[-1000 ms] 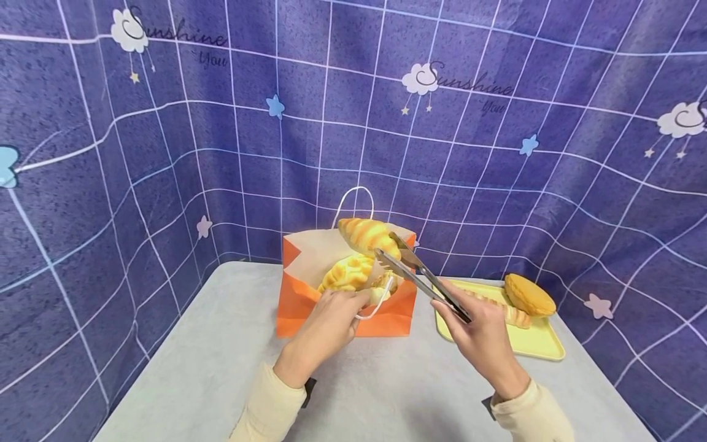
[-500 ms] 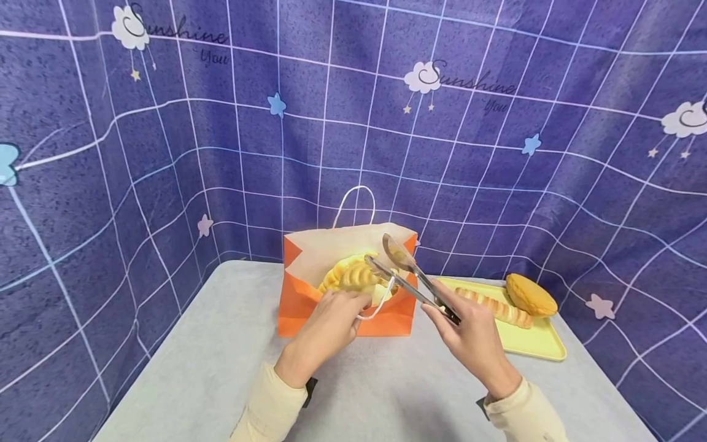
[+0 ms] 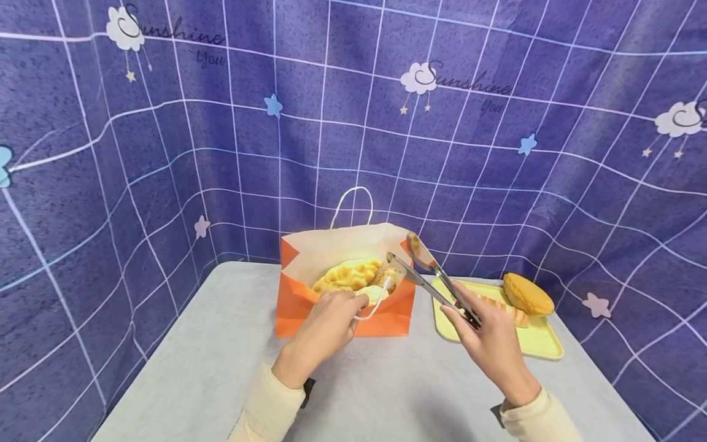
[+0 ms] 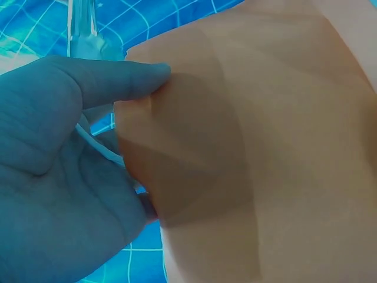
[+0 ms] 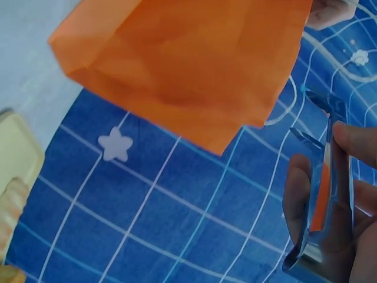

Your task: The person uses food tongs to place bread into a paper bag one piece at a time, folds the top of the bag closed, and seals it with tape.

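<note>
An orange paper bag (image 3: pixel 386 325) stands upright at the table's middle, its mouth spread and its inside pale. My left hand (image 3: pixel 326 322) pinches the front rim; in the left wrist view the thumb (image 4: pixel 126 79) lies flat against the paper. Inside the bag a yellow braided bread (image 3: pixel 348 274) shows beside a brownish bun (image 3: pixel 386 274), their lower parts hidden. My right hand (image 3: pixel 491 337) grips metal tongs (image 3: pixel 442 276) by the handles. With nothing between them, the tong tips stand apart by the bag's right edge.
To the right lies a yellow tray (image 3: pixel 544 350) bearing a long ridged bread (image 3: pixel 520 318) and an oval golden bread (image 3: pixel 527 293). White cord handles (image 3: pixel 353 189) rise from the bag. A blue grid-patterned curtain (image 3: pixel 469 202) encloses the table's back and sides.
The croissant-shaped bread in the tongs went down into the bag and was let go. The tongs then drew back right, spread. My left hand stays at the rim.
</note>
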The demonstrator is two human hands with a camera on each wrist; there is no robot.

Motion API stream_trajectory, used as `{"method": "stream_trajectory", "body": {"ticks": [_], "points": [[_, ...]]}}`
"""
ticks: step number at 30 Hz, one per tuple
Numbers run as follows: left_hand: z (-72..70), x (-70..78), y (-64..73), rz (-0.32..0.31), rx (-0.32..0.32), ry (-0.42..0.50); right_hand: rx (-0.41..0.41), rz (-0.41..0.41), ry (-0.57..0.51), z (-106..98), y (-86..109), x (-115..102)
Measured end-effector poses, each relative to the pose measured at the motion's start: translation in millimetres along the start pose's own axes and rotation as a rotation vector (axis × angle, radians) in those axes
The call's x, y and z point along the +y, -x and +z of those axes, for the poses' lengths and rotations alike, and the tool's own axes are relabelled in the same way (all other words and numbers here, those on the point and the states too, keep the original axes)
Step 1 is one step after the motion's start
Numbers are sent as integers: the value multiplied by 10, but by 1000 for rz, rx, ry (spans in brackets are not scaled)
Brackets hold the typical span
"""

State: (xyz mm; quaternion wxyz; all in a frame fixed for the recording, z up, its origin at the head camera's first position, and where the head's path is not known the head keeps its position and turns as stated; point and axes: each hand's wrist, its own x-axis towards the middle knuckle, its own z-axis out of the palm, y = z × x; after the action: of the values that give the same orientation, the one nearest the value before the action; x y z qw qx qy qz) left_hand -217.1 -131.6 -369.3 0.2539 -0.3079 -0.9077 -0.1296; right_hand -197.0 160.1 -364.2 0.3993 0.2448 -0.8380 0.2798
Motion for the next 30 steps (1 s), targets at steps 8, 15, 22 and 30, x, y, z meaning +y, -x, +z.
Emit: {"method": "stream_trajectory", "body": {"ticks": [8,15,22,30], "points": [[5,-8,-9,20,25,-11,71,31,65,-199,100,246],[8,-6,-9,21,33,-15,117,123,182,-425,260,552],[2,-4,-5,24,29,-22,56,190,302,-588,446,891],[29,4,-21,13,31,-23,-4,244,391,-704,631,1338]]}}
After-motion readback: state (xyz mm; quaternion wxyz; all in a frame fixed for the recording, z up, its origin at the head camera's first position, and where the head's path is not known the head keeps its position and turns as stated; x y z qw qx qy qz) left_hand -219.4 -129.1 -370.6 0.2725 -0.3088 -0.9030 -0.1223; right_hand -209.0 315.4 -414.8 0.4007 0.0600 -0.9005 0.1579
